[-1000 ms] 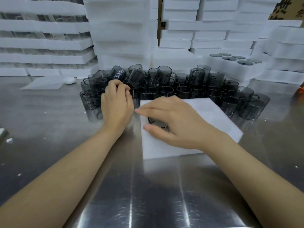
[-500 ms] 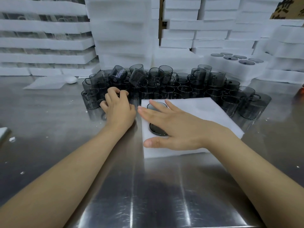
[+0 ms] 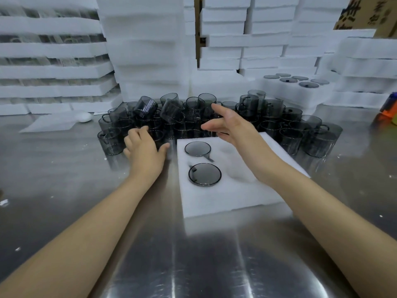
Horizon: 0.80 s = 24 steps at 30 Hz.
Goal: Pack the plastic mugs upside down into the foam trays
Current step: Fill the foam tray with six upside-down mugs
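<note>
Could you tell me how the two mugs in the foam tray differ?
The far mug points its handle near-right; the near mug shows it at its far-left edge. The far mug sits by the back edge of the foam tray, the near mug mid-tray. Both are upside down.

Brushed steel table [image 3: 193,265] (streaky glare); white foam stacks [image 3: 146,50] behind; cardboard box [image 3: 369,14] top right.

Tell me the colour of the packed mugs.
The mugs are translucent smoky grey, clearest in head view.
</note>
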{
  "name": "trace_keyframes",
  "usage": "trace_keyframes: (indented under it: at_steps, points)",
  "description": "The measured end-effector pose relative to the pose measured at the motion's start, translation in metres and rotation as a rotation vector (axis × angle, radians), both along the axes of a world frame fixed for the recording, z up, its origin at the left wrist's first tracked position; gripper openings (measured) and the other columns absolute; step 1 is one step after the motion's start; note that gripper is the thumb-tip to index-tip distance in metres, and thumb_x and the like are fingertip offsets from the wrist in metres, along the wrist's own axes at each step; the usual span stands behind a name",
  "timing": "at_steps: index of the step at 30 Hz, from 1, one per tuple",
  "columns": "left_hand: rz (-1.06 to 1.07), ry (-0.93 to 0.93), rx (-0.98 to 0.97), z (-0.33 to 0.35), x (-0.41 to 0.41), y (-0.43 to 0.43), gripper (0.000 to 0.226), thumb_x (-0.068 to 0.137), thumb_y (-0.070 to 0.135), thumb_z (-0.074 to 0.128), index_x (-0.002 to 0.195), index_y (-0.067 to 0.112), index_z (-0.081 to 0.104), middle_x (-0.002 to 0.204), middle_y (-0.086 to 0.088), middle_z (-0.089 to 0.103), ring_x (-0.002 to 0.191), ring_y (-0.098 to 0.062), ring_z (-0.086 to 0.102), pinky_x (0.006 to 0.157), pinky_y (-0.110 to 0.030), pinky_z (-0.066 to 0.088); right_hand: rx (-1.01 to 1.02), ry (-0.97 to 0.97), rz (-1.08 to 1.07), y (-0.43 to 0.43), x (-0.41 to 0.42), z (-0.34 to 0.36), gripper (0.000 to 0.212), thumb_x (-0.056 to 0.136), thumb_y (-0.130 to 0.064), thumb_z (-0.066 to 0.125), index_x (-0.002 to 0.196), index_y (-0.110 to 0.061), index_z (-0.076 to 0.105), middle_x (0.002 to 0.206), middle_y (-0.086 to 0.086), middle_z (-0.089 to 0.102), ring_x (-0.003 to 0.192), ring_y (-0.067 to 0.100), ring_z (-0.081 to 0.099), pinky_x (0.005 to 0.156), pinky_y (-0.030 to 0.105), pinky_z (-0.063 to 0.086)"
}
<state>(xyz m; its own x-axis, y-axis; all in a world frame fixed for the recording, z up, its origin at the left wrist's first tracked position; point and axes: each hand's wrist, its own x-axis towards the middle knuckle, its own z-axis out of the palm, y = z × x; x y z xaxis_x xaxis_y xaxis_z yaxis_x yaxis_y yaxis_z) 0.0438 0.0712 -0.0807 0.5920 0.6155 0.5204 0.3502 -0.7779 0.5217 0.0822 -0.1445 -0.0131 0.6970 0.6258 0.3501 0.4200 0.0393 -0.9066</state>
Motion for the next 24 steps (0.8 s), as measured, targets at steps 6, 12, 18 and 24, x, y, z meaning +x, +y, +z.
trace_keyframes:
  at_steps: [6,12,18,24]
  points:
    - [-0.338,-0.462,0.136,0.019,-0.008,-0.018,0.076,0.073,0.02,0.081,0.138,0.015,0.04,0.128,-0.009,0.04,0.118,-0.007,0.028,0.106,-0.016,0.026,0.021,-0.033,-0.071,-0.004,-0.001,-0.001,0.033,0.099,-0.017,0.048,0.128,-0.032,0.049,0.112,-0.01,0.065,0.11,0.001,0.058,0.099,0.024,0.042]
    - [-0.623,-0.491,0.578,0.03,-0.015,-0.028,0.073,0.078,0.011,0.078,0.137,0.012,0.036,0.128,-0.006,0.041,0.118,-0.025,0.042,0.108,-0.017,0.027,-0.083,-0.131,-0.045,-0.004,0.0,-0.004,0.062,0.085,0.001,0.061,0.136,-0.032,0.047,0.132,-0.012,0.052,0.118,0.002,0.051,0.093,0.022,0.048]
    - [-0.714,-0.486,0.694,0.031,-0.016,-0.026,0.086,0.086,0.014,0.072,0.149,0.027,0.014,0.141,-0.012,0.036,0.129,-0.028,0.041,0.107,-0.027,0.039,-0.104,-0.184,0.035,-0.001,-0.003,-0.006,0.07,0.081,-0.004,0.072,0.137,-0.034,0.044,0.136,-0.012,0.047,0.118,-0.001,0.05,0.097,0.031,0.049]
    - [-0.805,-0.478,0.6,0.032,-0.017,-0.025,0.105,0.086,0.014,0.073,0.151,0.04,-0.005,0.149,-0.015,0.022,0.134,-0.039,0.039,0.1,-0.053,0.046,-0.153,-0.372,-0.053,-0.002,-0.003,-0.006,0.07,0.08,-0.011,0.075,0.139,-0.029,0.044,0.13,-0.01,0.047,0.116,0.001,0.049,0.093,0.023,0.048]
